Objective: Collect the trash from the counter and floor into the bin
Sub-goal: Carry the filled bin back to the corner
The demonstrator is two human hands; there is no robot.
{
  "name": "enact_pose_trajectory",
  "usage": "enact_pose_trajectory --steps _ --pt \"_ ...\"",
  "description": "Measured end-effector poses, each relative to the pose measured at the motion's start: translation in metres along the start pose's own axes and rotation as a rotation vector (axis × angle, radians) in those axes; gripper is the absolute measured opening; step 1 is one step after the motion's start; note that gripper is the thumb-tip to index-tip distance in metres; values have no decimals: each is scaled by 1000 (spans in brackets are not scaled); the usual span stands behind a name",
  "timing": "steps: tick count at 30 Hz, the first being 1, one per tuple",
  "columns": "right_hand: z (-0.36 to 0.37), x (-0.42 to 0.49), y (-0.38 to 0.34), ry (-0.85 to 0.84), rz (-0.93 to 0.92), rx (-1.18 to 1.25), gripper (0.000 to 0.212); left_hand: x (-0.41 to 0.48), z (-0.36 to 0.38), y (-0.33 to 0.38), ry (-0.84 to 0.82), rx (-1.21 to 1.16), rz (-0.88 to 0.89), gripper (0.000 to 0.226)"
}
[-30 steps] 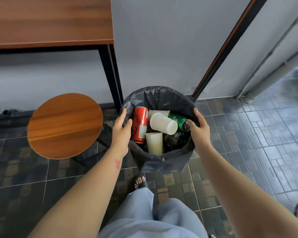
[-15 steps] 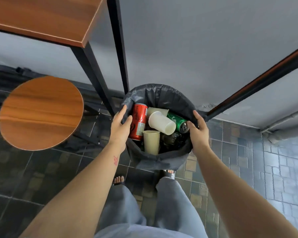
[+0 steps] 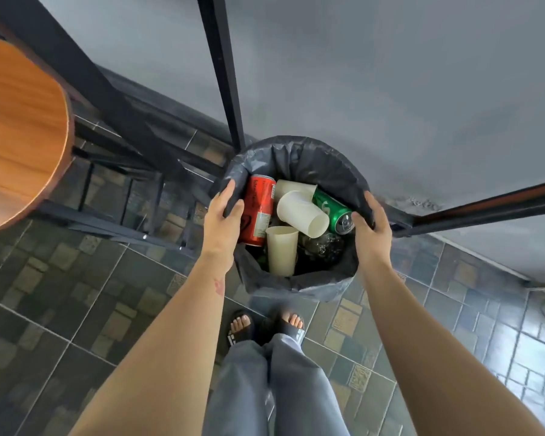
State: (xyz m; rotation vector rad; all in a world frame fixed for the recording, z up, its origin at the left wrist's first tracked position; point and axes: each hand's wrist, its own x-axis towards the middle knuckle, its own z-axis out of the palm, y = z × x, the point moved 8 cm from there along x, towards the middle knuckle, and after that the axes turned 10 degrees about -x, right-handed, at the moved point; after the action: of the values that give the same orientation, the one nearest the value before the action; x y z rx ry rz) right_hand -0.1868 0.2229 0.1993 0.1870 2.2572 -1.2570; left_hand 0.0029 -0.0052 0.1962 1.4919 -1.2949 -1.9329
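- Left hand (image 3: 222, 220) in a clenched grip on the bin (image 3: 296, 158) liner's rim.
- Right hand (image 3: 372, 226) grasps the opposite rim.
- Between the grips: red can (image 3: 258, 209), green can (image 3: 332, 210), cups (image 3: 301, 214).

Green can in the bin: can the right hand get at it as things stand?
Probably yes. The green can lies on top of the trash with its end right by the right hand, nothing over it. But that hand is gripping the bin rim and would need to let go first.
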Motion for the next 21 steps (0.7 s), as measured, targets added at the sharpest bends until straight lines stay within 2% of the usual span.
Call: enact_pose_trajectory --steps 11,21 --pt "96 131 115 -13 -18 -10 49 147 9 -131 9 188 59 40" --pt "172 216 172 -36 -132 -30 51 244 5 -208 43 216 146 41"
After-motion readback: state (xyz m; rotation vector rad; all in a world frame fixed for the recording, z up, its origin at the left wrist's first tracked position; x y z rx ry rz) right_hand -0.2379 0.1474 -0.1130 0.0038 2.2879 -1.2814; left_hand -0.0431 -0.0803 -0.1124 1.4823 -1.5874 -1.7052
